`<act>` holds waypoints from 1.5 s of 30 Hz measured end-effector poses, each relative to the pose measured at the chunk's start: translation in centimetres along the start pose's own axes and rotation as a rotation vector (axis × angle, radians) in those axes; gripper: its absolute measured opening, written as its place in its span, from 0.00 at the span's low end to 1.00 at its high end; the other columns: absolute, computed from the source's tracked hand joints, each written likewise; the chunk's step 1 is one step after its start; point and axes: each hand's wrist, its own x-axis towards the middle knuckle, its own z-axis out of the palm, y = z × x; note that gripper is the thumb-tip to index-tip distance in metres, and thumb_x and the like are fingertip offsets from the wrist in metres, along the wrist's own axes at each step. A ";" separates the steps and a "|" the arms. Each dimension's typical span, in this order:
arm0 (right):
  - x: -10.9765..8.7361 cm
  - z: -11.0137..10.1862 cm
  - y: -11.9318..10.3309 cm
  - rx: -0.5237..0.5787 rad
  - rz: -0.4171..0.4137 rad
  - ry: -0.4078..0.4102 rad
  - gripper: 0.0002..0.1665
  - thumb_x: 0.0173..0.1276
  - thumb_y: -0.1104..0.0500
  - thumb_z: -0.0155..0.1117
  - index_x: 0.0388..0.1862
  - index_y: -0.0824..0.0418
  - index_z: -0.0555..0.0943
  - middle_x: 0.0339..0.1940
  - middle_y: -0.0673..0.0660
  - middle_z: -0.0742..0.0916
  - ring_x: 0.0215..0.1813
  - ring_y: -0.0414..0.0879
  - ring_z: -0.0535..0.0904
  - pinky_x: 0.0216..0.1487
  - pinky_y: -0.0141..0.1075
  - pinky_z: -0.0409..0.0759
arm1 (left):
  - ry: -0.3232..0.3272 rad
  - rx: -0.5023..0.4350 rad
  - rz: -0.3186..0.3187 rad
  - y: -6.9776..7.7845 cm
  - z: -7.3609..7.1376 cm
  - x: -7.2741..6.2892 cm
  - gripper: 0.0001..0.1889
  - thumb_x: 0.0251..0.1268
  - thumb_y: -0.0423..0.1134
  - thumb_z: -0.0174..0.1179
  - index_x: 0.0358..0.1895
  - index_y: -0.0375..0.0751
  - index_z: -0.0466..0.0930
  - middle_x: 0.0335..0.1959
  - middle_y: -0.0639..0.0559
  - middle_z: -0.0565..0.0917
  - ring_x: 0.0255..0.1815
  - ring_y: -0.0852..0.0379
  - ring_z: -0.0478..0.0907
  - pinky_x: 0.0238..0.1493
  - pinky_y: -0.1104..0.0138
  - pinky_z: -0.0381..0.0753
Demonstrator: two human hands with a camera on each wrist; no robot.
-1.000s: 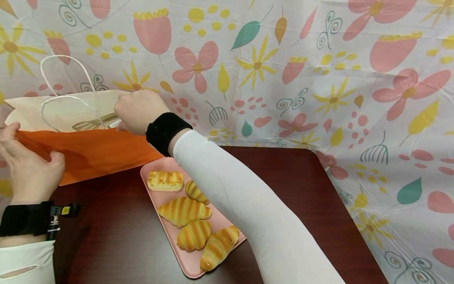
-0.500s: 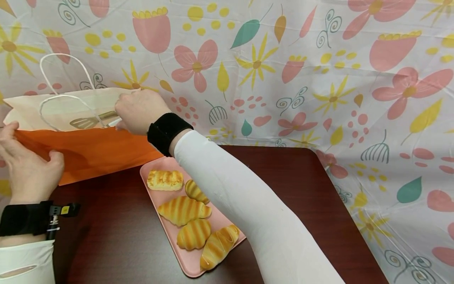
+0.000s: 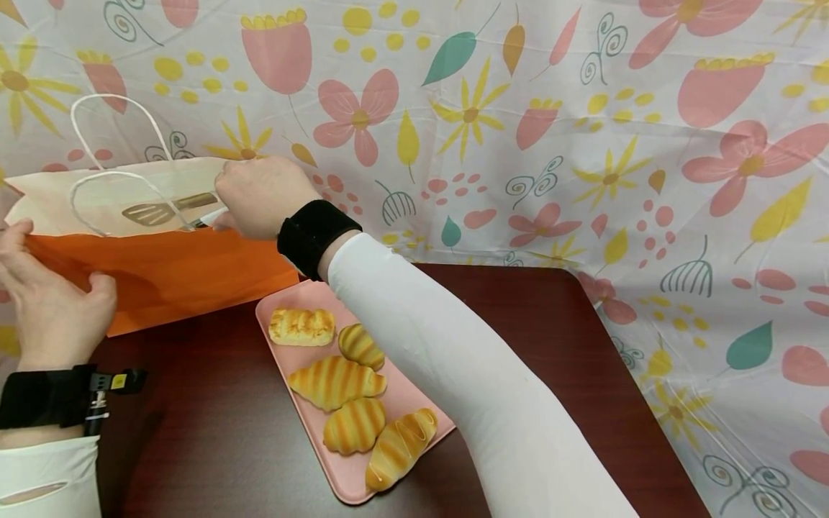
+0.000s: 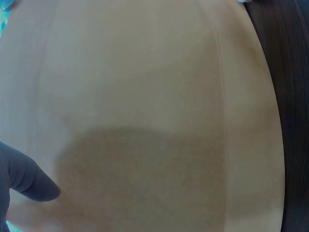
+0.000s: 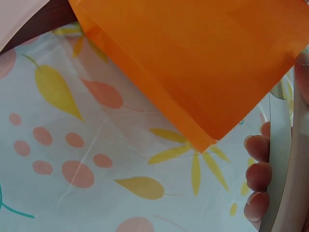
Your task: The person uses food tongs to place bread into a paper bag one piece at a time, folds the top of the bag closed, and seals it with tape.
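In the head view, my right hand [image 3: 265, 198] grips a pair of tongs [image 3: 210, 216] over the right end of the orange paper bag [image 3: 194, 273]. The slotted end of the tongs points left, across the bag's pale inside. From the right wrist, curled fingers [image 5: 257, 183] show against one arm of the tongs, with the thumb on the other side. My left hand [image 3: 55, 306] rests against the bag's left end, thumb apart from the fingers and fingertips right at the rim. In the left wrist view the thumb [image 4: 34, 181] lies over the bag's side; the other fingers are hidden.
A pink tray [image 3: 304, 424] with several bread rolls [image 3: 337, 385] lies in front of the bag on the dark table [image 3: 214, 417]. White cord handles [image 3: 119, 173] stand up from the bag. A floral curtain [image 3: 486, 180] hangs behind the table.
My right hand has shifted slightly right, and more of the tongs shows beside it, with their slotted end slightly farther left and higher. The left hand stays at the bag.
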 end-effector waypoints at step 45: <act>-12.8 2.6 10.0 0.287 0.243 0.339 0.37 0.82 0.28 0.61 0.67 0.57 0.84 0.53 0.54 0.88 0.43 0.51 0.85 0.40 0.46 0.84 | 0.019 -0.005 -0.006 -0.6 0.3 0.4 0.45 0.75 0.42 0.50 0.90 0.59 0.38 0.88 0.38 0.41 0.88 0.39 0.43 0.88 0.48 0.41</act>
